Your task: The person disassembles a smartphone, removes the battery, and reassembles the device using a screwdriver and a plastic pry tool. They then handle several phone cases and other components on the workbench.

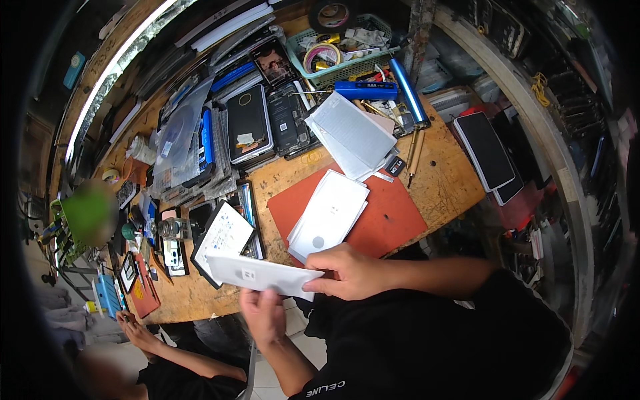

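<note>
A thin, flat white sheet (267,275) with a small printed mark and a faint round spot is held tilted in front of me, off the near edge of the bench. My right hand (343,271) pinches its right end between thumb and fingers. At its lower edge, my left hand (262,316) grips it with the fingertips. Beyond it, a small pile of similar white sheets (330,210) lies on a red-orange mat (393,220). A fanned stack of translucent sheets (353,137) overlaps the mat's far edge.
The wooden bench (453,183) carries phones and tablets (250,123), a blue tool (367,90), a blue cylinder (408,93) and a green basket (340,57) with tape. A speckled white card (227,233) lies left. A co-worker's hand (137,333) is at the lower left.
</note>
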`<state>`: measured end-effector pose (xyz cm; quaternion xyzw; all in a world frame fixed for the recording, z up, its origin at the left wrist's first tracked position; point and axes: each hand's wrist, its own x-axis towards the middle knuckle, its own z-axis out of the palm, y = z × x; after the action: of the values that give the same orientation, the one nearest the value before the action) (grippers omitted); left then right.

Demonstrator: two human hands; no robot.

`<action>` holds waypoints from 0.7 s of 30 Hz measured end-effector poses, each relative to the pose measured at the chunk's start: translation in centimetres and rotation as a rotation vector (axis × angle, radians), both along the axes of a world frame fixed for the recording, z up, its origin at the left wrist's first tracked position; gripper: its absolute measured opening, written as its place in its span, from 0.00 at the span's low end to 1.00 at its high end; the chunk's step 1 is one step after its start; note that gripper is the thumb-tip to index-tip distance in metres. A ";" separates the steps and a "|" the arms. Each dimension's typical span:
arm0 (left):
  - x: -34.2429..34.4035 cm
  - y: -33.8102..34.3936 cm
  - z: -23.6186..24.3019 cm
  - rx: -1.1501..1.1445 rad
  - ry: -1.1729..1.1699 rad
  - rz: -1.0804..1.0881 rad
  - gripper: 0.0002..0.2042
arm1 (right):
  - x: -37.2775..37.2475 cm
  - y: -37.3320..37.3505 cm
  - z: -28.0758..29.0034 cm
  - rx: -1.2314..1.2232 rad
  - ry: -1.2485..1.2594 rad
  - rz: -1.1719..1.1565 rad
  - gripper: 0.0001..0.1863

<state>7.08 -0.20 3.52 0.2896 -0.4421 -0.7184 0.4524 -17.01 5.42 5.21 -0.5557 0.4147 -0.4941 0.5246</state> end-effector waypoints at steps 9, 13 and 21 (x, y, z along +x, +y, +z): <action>-3.2 -0.4 0.1 0.050 -0.029 0.100 0.17 | -1.2 1.2 -0.6 -0.082 0.038 -0.083 0.15; -4.9 1.3 -0.4 0.069 0.014 -0.038 0.17 | -1.1 1.1 -1.0 -0.162 0.061 -0.225 0.14; -4.7 -0.7 0.5 0.016 -0.033 0.322 0.16 | -1.2 1.2 -1.3 0.106 -0.025 -0.099 0.07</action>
<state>2.41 -0.94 4.00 0.3721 -0.3919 -0.6352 0.5518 -18.21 6.67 3.89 -0.4995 0.4607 -0.5038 0.5333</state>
